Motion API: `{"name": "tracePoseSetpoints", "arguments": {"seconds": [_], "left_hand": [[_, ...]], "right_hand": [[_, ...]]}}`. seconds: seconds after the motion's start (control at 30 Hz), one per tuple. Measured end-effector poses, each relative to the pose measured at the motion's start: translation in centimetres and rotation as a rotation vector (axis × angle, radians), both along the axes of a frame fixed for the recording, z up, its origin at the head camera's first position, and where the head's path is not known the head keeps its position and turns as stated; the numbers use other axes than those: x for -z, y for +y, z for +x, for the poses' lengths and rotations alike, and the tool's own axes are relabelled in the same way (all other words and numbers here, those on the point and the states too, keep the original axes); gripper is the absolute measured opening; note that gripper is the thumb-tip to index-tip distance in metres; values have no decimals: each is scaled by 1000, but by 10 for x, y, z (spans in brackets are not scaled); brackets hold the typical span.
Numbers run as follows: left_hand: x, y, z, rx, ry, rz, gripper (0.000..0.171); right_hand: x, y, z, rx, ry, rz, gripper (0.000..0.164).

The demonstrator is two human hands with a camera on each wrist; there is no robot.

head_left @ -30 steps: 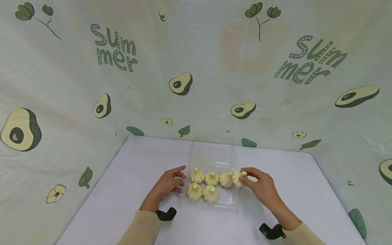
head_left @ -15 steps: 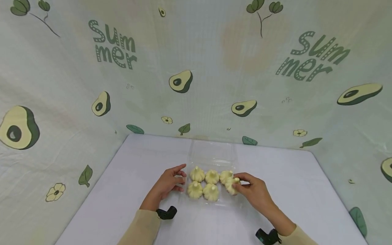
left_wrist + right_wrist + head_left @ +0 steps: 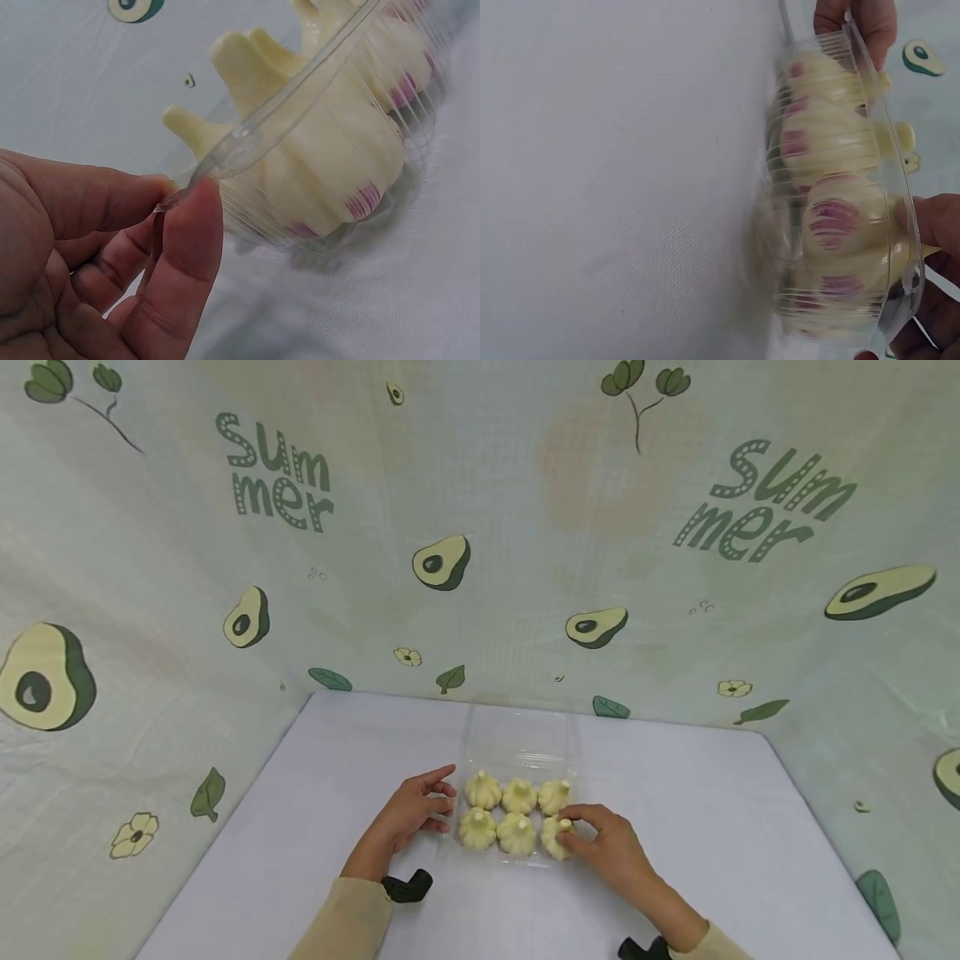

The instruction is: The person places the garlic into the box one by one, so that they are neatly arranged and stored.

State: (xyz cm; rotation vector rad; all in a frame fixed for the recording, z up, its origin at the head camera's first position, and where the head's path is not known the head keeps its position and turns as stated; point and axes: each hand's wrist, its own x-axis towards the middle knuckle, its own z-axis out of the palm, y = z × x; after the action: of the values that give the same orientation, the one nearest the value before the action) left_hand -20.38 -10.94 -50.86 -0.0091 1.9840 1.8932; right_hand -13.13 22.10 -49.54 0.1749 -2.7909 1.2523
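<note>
A clear plastic clamshell box (image 3: 495, 858) lies on the table, holding two rows of garlic bulbs. My left hand (image 3: 415, 810) is at its left side; in the left wrist view, thumb and finger pinch the edge of the box's rim (image 3: 259, 120). At the front right corner, my right hand (image 3: 611, 852) grips a garlic bulb (image 3: 552, 840) that sits within the box, beside another garlic bulb (image 3: 517, 833). Through the box wall, the right wrist view shows purple-marked garlic bulbs (image 3: 832, 142); part of the right hand lies behind the rim there.
The box's transparent lid (image 3: 522, 733) lies folded back behind it. A white table (image 3: 675, 785) spreads around, bounded by a printed cloth backdrop (image 3: 517, 510) on the back and sides. Black wrist cameras (image 3: 408, 887) are worn on both arms.
My right hand has carried the garlic bulb from the box's right edge leftward and toward me, down into the front right spot. The left hand stays in place.
</note>
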Motion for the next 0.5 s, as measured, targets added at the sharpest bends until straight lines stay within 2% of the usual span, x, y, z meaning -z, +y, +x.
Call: {"name": "tracePoseSetpoints", "arguments": {"seconds": [0.17, 0.5], "left_hand": [[-1, 0, 3, -8, 0, 1, 69], [-3, 1, 4, -5, -2, 5, 69]], "right_hand": [[3, -3, -1, -12, 66, 58, 24], [5, -4, -4, -62, 100, 148, 25]]}}
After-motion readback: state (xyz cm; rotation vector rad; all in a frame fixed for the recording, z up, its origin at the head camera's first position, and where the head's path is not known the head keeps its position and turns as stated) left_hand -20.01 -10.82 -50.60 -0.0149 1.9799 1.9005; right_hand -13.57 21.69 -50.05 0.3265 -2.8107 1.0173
